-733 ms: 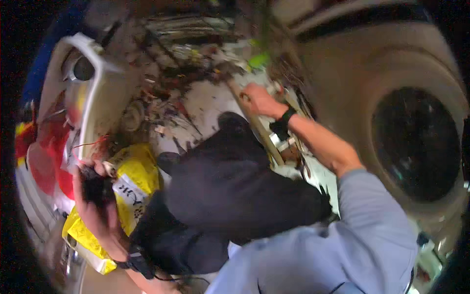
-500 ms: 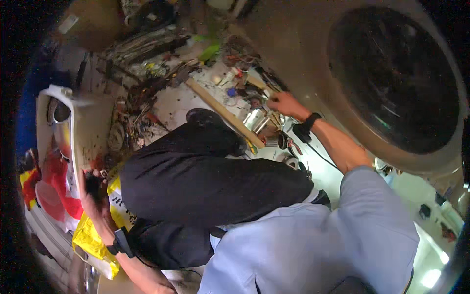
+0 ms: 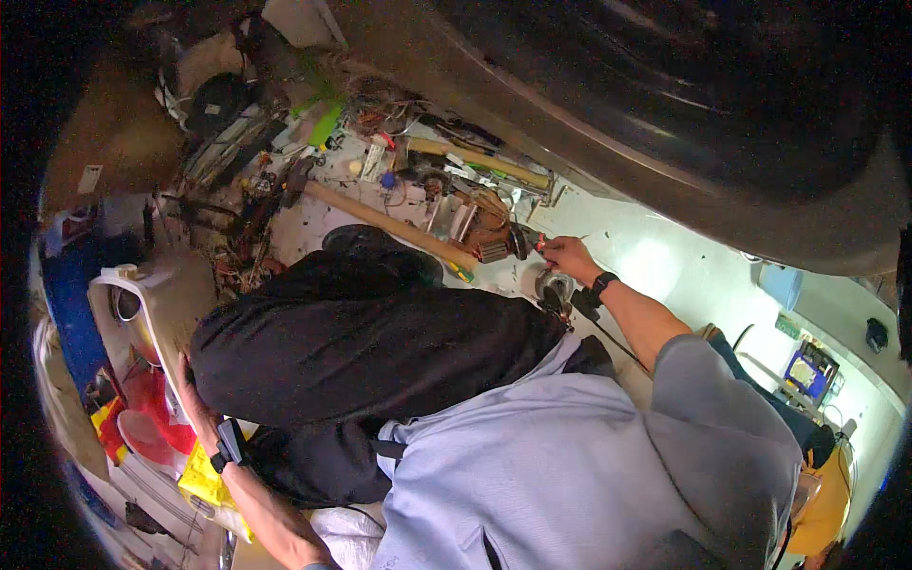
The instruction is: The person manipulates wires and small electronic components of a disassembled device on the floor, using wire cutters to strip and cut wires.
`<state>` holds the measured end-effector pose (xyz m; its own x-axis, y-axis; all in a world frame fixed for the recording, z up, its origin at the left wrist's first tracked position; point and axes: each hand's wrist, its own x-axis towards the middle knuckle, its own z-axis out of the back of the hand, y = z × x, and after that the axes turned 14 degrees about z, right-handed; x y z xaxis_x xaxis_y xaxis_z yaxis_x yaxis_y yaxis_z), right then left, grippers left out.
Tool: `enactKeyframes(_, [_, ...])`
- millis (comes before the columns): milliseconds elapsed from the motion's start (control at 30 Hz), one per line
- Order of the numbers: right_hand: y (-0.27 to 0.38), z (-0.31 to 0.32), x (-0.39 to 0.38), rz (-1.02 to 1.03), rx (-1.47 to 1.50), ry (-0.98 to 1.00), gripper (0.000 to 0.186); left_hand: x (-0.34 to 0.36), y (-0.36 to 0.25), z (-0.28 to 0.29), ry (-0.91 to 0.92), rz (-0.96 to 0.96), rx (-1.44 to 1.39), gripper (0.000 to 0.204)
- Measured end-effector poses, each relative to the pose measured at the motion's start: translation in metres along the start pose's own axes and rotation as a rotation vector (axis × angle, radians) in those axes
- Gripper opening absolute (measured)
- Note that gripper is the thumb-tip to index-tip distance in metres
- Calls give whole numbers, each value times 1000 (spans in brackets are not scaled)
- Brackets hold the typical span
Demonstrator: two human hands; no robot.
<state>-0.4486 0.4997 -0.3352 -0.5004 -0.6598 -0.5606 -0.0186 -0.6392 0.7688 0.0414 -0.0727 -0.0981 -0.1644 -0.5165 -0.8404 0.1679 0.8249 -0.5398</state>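
Observation:
My right hand [image 3: 568, 255] is closed on a red-handled tool, apparently pliers [image 3: 540, 241], above a pile of metal parts and tools [image 3: 489, 217]. A long wooden handle [image 3: 380, 217] lies diagonally on the floor left of it, beside my bent black-trousered legs [image 3: 370, 351]. My left hand [image 3: 188, 378] reaches down beside a pale plastic housing [image 3: 123, 285] at the left; its fingers are mostly hidden behind my knee. A yellow bag [image 3: 204, 475] lies under my left forearm.
A large dark curved appliance body [image 3: 665, 114] fills the upper right. Piled clutter [image 3: 237, 133] lines the back and left. A red plastic bag [image 3: 166, 418] sits at the left. A blue-cased item [image 3: 807, 370] and a yellow object [image 3: 822, 499] lie at the right.
The view has swung rightward. My right hand has left the wooden handle's side, moved right and now grips the red-handled tool. My left hand has slipped mostly out of sight behind my knee.

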Motion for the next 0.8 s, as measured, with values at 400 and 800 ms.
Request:
enactKeyframes(400, [-61,-4,-46,-154,-476,-136,19,8,18,50,-97,-5,129,54])
enactKeyframes(800, [-130,-13,-66,8,-686,-141,17,-7,37,36,-59,-32,167,66])
